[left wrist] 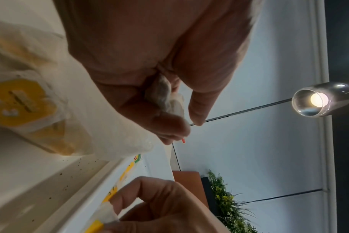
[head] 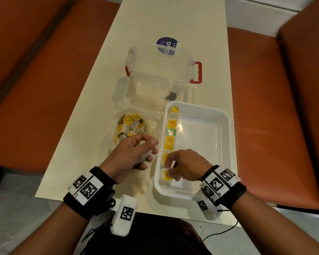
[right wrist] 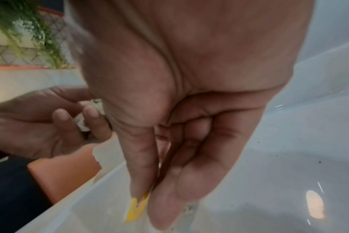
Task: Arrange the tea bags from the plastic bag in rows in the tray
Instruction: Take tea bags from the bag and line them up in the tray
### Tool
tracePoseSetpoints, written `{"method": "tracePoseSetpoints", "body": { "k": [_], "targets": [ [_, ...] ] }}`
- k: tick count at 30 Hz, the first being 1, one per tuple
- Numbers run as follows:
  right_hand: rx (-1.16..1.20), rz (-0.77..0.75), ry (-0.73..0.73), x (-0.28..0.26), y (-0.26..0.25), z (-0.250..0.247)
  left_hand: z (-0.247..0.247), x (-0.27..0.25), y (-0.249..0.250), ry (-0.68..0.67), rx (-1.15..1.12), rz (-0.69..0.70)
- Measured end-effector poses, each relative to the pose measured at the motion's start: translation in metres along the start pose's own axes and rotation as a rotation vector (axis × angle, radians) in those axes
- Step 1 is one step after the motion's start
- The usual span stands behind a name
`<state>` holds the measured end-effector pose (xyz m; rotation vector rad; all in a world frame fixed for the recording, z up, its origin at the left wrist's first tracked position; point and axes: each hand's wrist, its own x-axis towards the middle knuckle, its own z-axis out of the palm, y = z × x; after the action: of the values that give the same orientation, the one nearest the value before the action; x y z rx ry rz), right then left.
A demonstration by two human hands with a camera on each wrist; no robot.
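Along the tray's left wall runs a single row of tea bags (head: 170, 133) with yellow tags and one green — and at the near end of that row the right hand (head: 184, 165) pinches a yellow-tagged tea bag (head: 167, 175) between thumb and forefinger, low inside the white tray (head: 226, 126), its other fingers curled in. Just left of the tray, the left hand (head: 132, 156) is curled round a pale tea bag (left wrist: 165, 97), fingers and thumb closed on it. Beyond that hand lies the clear plastic bag (head: 131, 126) with a heap of yellow-tagged tea bags inside, touching the tray's left side. Toward the tabletop's far edge stands a clear container (head: 160, 74) with red latches — a dark speck shows on its floor.
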<state>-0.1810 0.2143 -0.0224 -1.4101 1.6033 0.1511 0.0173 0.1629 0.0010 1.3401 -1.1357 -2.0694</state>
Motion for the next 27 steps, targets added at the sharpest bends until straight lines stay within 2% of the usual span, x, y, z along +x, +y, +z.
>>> {"method": "tracePoseSetpoints", "body": {
  "k": [8, 14, 21, 27],
  "targets": [
    [-0.108, 0.062, 0.077, 0.018, -0.003, -0.005, 0.0, -0.003, -0.006, 0.007, -0.017, -0.003],
    [-0.01, 0.062, 0.049, 0.019, -0.004, -0.003, 0.0, -0.003, -0.005, 0.014, -0.023, -0.003],
    [-0.114, 0.07, 0.085, 0.019, -0.006, -0.006, 0.002, -0.002, -0.004, 0.012, -0.014, -0.006],
    [-0.134, 0.047, 0.007, 0.015, -0.008, -0.006, 0.002, -0.001, -0.004, 0.016, -0.004, -0.013]
  ]
}}
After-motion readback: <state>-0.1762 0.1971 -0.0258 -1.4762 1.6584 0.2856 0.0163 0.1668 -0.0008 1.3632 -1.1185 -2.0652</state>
